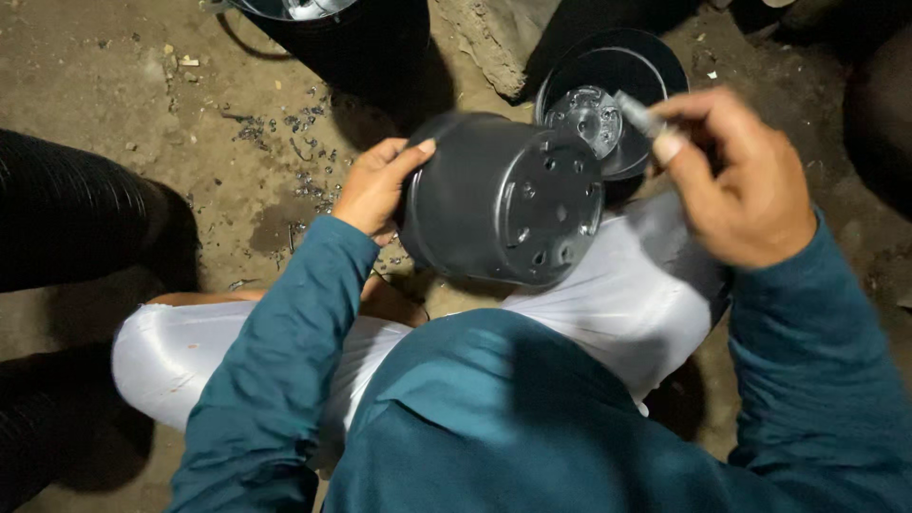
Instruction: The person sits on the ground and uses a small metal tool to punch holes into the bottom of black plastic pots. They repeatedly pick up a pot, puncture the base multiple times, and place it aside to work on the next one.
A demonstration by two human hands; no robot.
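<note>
Two hands, left hand [375, 185] gripping black pot [503, 199], empty saucer [613, 90] behind

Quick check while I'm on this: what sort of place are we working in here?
Likely a rough, dim workshop or shed floor. The ground is bare dirt strewn with small scraps; black plastic pots stand about, and the left hand holds another pot.

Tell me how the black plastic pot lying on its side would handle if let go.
The black plastic pot looks thin-walled and empty, so probably light and slightly flexible. Round and on its side against the left hand, it would likely roll. Its smooth sheen suggests a somewhat slippery surface.
</note>
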